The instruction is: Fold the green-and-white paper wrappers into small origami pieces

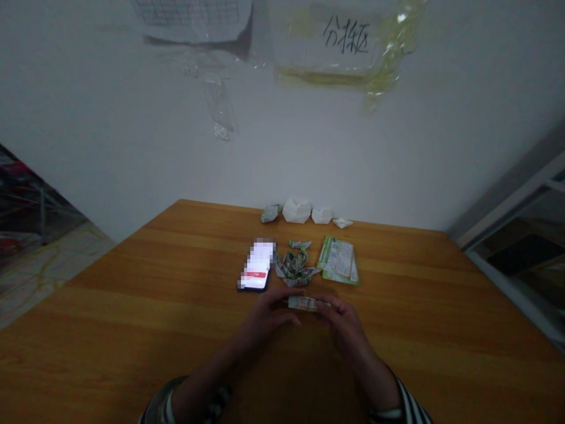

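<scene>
My left hand point(269, 315) and my right hand point(342, 321) meet over the wooden table point(132, 306), each pinching one end of a small folded strip of printed paper point(303, 302). Both hands have their fingers curled round the strip. Just beyond it lies a heap of folded printed paper pieces point(295, 264). A phone point(257, 266) with a lit screen lies to the left of the heap, and a stack of green-and-white printed sheets point(339, 259) lies to the right.
Along the table's far edge by the white wall stand several folded paper shapes point(296, 210), two of them white. Taped sheets with handwriting point(344, 38) hang on the wall. A metal frame point(521, 194) stands at the right.
</scene>
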A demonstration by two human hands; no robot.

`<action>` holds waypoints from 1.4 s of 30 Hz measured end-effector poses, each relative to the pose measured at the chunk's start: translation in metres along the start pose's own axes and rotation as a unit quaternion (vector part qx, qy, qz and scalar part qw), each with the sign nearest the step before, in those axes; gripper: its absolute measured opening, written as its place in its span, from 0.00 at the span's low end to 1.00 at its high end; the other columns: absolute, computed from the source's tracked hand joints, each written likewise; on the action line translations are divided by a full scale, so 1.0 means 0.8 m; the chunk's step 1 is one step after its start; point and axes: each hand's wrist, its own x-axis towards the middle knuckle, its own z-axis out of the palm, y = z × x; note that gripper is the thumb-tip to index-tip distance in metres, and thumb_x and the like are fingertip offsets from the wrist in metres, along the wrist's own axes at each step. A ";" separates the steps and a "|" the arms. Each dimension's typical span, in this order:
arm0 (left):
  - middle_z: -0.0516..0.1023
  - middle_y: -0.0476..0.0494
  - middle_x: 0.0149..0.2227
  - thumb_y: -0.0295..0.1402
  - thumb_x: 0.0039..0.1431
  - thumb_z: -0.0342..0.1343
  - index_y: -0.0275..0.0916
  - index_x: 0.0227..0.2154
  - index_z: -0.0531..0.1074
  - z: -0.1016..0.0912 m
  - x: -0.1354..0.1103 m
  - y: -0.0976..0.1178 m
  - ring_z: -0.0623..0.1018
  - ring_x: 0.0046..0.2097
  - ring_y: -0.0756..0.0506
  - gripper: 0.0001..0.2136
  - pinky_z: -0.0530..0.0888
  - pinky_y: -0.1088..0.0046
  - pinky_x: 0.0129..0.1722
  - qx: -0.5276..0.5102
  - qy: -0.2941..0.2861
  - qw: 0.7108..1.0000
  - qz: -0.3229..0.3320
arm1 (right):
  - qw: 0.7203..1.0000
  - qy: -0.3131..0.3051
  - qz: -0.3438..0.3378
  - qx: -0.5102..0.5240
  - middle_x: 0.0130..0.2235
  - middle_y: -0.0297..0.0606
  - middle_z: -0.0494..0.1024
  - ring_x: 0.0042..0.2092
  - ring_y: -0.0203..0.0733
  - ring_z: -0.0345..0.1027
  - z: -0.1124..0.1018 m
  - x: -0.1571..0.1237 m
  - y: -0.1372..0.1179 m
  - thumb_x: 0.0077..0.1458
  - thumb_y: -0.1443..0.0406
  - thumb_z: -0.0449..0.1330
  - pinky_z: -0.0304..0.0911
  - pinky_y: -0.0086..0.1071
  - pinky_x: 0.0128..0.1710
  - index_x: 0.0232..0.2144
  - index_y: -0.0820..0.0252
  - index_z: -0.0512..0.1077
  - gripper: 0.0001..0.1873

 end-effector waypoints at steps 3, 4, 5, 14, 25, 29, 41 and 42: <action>0.81 0.43 0.38 0.29 0.48 0.63 0.39 0.37 0.77 0.000 -0.001 0.003 0.79 0.39 0.42 0.11 0.75 0.67 0.41 0.030 0.016 0.999 -0.025 | 0.993 -0.031 0.069 0.094 0.39 0.43 0.82 0.42 0.47 0.75 -0.001 -0.007 -0.008 0.44 0.58 0.68 0.67 0.37 0.42 0.35 0.60 0.79 0.16; 0.81 0.44 0.34 0.30 0.50 0.61 0.38 0.35 0.77 0.000 -0.001 0.002 0.79 0.36 0.44 0.08 0.75 0.68 0.38 0.038 0.030 0.998 -0.035 | 0.989 -0.046 0.086 0.109 0.41 0.45 0.81 0.43 0.48 0.75 -0.001 -0.009 -0.011 0.45 0.58 0.67 0.67 0.37 0.42 0.36 0.61 0.78 0.16; 0.81 0.45 0.31 0.31 0.52 0.60 0.37 0.32 0.77 0.000 -0.001 0.001 0.78 0.33 0.45 0.06 0.75 0.70 0.35 0.039 0.041 0.997 -0.046 | 0.987 -0.061 0.097 0.116 0.42 0.46 0.81 0.45 0.48 0.74 -0.001 -0.011 -0.013 0.46 0.58 0.67 0.67 0.36 0.41 0.37 0.61 0.78 0.16; 0.73 0.52 0.21 0.37 0.44 0.66 0.34 0.24 0.71 0.007 0.004 -0.008 0.71 0.22 0.52 0.12 0.67 0.79 0.22 -0.100 0.040 0.987 -0.124 | 0.991 -0.021 -0.002 -0.134 0.18 0.31 0.74 0.19 0.33 0.64 -0.009 0.007 0.014 0.42 0.55 0.68 0.57 0.24 0.19 0.25 0.64 0.77 0.16; 0.82 0.44 0.32 0.33 0.48 0.64 0.35 0.41 0.78 -0.001 0.000 0.008 0.77 0.29 0.48 0.15 0.72 0.72 0.33 -0.194 -0.123 0.960 -0.162 | 0.997 -0.053 0.004 -0.064 0.21 0.33 0.77 0.17 0.31 0.66 -0.005 -0.001 0.001 0.45 0.58 0.67 0.60 0.22 0.16 0.33 0.64 0.77 0.15; 0.83 0.42 0.36 0.32 0.50 0.61 0.37 0.43 0.77 -0.009 0.000 0.020 0.78 0.34 0.44 0.15 0.72 0.68 0.38 -0.190 -0.162 0.952 -0.177 | 0.996 -0.080 -0.005 -0.033 0.22 0.34 0.79 0.21 0.33 0.70 -0.013 -0.003 -0.009 0.46 0.61 0.67 0.64 0.23 0.21 0.29 0.63 0.77 0.10; 0.73 0.54 0.21 0.44 0.51 0.59 0.35 0.36 0.73 0.000 -0.002 0.001 0.70 0.23 0.51 0.16 0.65 0.80 0.23 -0.005 -0.078 0.990 -0.116 | 0.948 -0.098 -0.115 -0.282 0.26 0.35 0.78 0.26 0.37 0.71 -0.002 -0.004 -0.011 0.50 0.64 0.63 0.65 0.27 0.26 0.31 0.60 0.76 0.05; 0.74 0.53 0.22 0.43 0.52 0.58 0.36 0.37 0.73 0.002 -0.003 -0.001 0.70 0.24 0.51 0.15 0.65 0.79 0.23 0.017 -0.101 0.989 -0.107 | 0.937 -0.096 -0.134 -0.308 0.27 0.35 0.78 0.27 0.37 0.71 0.000 -0.005 -0.009 0.50 0.66 0.62 0.64 0.27 0.26 0.33 0.59 0.75 0.05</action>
